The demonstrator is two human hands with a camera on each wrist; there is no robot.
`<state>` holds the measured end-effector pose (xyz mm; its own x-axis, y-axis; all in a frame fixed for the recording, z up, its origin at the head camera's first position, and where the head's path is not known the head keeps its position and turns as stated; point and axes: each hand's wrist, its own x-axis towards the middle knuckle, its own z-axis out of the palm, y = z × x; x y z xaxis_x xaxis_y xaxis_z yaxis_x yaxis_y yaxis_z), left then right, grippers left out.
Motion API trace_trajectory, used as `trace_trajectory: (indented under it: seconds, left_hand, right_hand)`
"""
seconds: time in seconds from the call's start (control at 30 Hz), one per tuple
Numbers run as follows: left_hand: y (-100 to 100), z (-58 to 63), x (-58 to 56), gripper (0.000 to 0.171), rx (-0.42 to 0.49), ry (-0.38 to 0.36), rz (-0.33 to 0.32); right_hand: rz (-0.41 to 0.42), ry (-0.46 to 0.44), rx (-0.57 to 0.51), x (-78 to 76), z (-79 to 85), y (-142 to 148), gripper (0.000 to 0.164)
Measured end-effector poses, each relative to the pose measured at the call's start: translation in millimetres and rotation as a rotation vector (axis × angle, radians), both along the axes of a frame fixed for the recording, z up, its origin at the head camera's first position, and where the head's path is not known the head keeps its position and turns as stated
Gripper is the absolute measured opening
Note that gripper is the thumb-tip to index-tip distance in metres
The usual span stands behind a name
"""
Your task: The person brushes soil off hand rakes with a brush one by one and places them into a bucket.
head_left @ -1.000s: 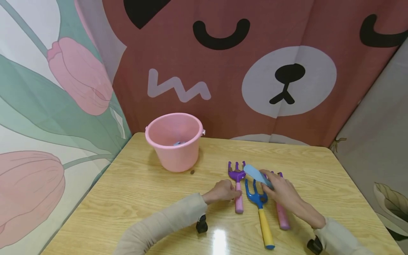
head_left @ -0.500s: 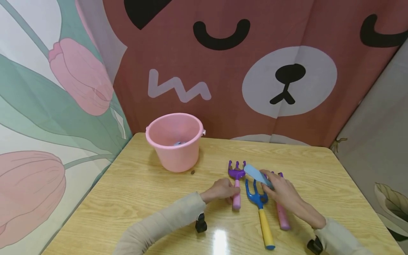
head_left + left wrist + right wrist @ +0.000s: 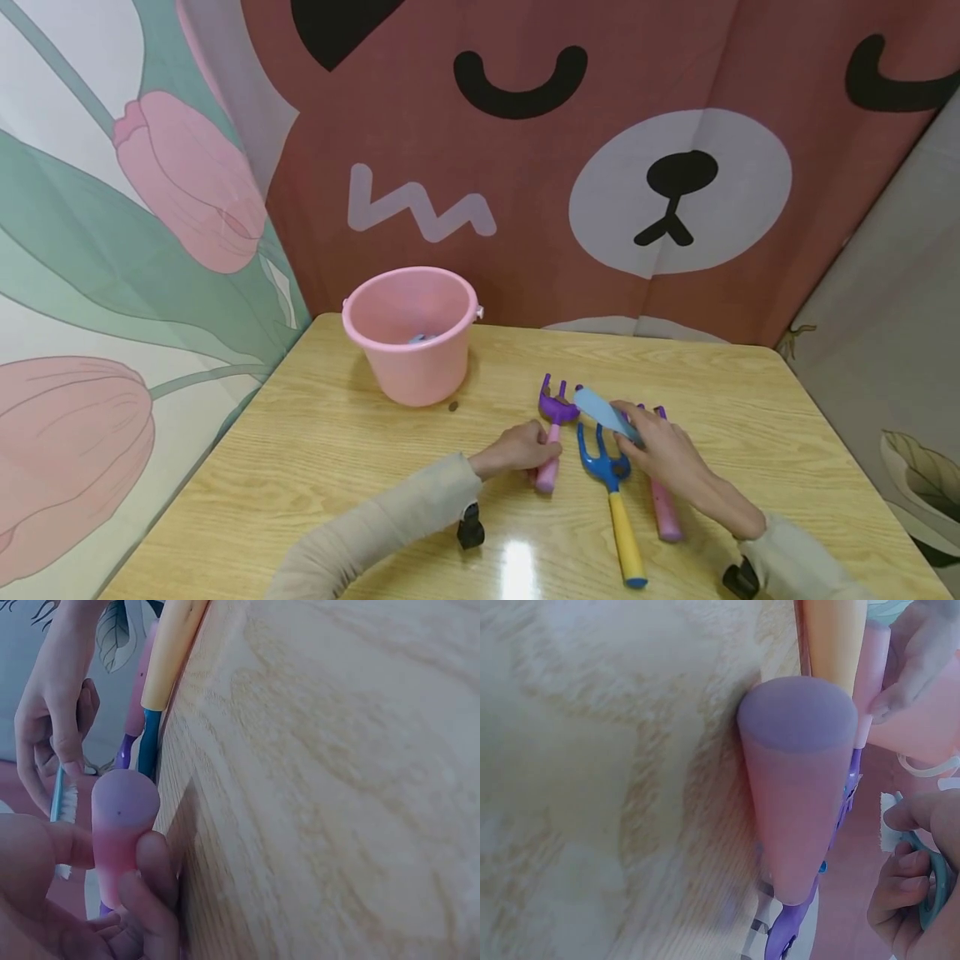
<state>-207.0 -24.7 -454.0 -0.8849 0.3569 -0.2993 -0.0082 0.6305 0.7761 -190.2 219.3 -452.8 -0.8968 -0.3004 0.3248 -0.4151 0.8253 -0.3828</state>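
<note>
My left hand (image 3: 517, 446) grips the pink handle of a purple toy hand rake (image 3: 548, 475), whose tines tilt up off the table with brown bits on them. In my right hand (image 3: 667, 454) is a light blue brush (image 3: 597, 407), held over the rake's right side. Its white bristles (image 3: 889, 823) show in the right wrist view. Whether they touch the rake I cannot tell. Between the hands lies a blue garden fork (image 3: 602, 467) with a yellow handle. Another pink-handled tool (image 3: 664, 510) lies under my right hand, which partly hides its purple head.
A pink bucket (image 3: 416, 371) stands at the back left of the wooden table (image 3: 360, 467), with something light blue inside. A small brown bit (image 3: 453, 406) lies beside it. Printed cloth hangs behind the table and at both sides.
My left hand has shifted slightly left, swinging the rake's handle end left and raising and turning its head. My right hand and the brush look still.
</note>
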Motion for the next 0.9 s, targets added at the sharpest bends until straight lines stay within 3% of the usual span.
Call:
trace_trajectory:
  seconds: [0.27,0.67,0.9]
  left_hand:
    - [-5.0,-5.3,-2.4,0.036,0.014,0.051,-0.004]
    - [-9.0,-7.8,-4.7,0.035,-0.027,0.067,0.042]
    - [-13.4,-6.7,-7.4,0.029,-0.042,0.08,0.031]
  right_hand:
    - [0.009,0.006,0.01,-0.8,-0.8,-0.3,0.045]
    - [0.013,0.018,0.015,-2.3,-3.1,-0.6,0.045]
    - [0.022,0.04,0.018,-3.3,-3.6,-1.6,0.044]
